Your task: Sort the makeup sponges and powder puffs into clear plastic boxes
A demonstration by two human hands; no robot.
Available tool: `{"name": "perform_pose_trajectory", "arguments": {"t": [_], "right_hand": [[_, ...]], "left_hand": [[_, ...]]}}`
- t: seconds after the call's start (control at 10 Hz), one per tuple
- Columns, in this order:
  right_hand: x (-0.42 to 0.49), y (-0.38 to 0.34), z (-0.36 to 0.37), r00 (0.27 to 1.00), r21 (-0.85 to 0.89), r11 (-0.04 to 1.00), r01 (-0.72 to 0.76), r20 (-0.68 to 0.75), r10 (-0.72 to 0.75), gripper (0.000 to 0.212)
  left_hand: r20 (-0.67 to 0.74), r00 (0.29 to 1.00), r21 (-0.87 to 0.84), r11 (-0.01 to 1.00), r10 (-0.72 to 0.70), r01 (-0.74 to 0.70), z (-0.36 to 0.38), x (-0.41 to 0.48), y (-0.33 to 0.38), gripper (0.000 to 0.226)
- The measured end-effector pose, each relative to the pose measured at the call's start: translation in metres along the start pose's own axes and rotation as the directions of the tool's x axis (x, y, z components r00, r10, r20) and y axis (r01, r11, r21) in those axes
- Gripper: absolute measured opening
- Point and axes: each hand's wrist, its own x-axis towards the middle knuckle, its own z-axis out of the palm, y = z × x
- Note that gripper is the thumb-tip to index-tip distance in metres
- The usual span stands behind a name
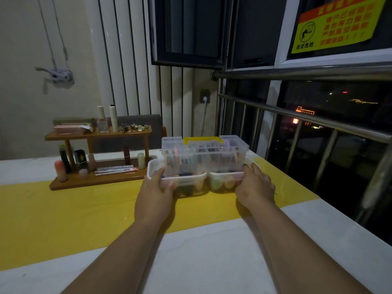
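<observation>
Two low clear boxes stand side by side, touching, on the yellow strip (pixel 63 209) of the counter (pixel 212 251), near its far right corner. The left hand (pixel 156 187) grips the left clear box (pixel 191 181). Its fingers (pixel 159 172) curl round the box's left end and its thumb presses the front wall. The right hand (pixel 254 185) grips the right clear box (pixel 221 174) in the same way, with fingers round the right end and thumb on the front.

Through the right box's wall a green sponge (pixel 215 183) and an orange sponge (pixel 229 183) show next to each other. The left box holds darker pieces that the dim light leaves hard to name.

A clear carry case (pixel 203 158) with a yellow handle (pixel 203 140) sits on top of both boxes. It spans them and hides most of their open tops. Its contents are blurred.

Just left of the boxes stands a two-tier wooden rack (pixel 97 177). It carries lipsticks, small bottles and pens, and its base is close to the left box's far corner. A steel railing (pixel 307 122) runs along the right edge of the counter before a dark window. A yellow warning sign (pixel 335 24) is stuck on the glass above. A wall socket (pixel 205 96) with a white plug is behind the case.
</observation>
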Motion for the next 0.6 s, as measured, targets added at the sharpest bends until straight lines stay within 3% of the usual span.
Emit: {"name": "perform_pose_trajectory", "arguments": {"t": [0.3,0.4,0.5,0.6], "right_hand": [[-0.005,-0.005,0.000,0.997,0.161,0.987,-0.009,0.082,-0.004,0.074],[-0.007,-0.011,-0.006,0.996,0.206,0.978,-0.021,0.086,0.004,0.075],[-0.016,-0.015,-0.017,0.999,0.238,0.971,-0.027,0.043,0.018,0.071],[-0.025,-0.018,-0.034,0.999,0.257,0.967,0.001,-0.045,0.011,0.070]], "left_hand": [[0.054,0.998,-0.076,0.997,-0.028,0.032,-0.008,-0.002,0.001,0.071],[0.110,0.994,-0.032,0.999,-0.022,0.026,-0.013,0.001,0.001,0.074],[0.071,0.997,0.109,0.994,-0.004,-0.004,-0.023,-0.003,0.001,0.071],[-0.021,0.999,0.134,0.990,0.042,-0.039,-0.035,-0.004,0.008,0.068]]}}
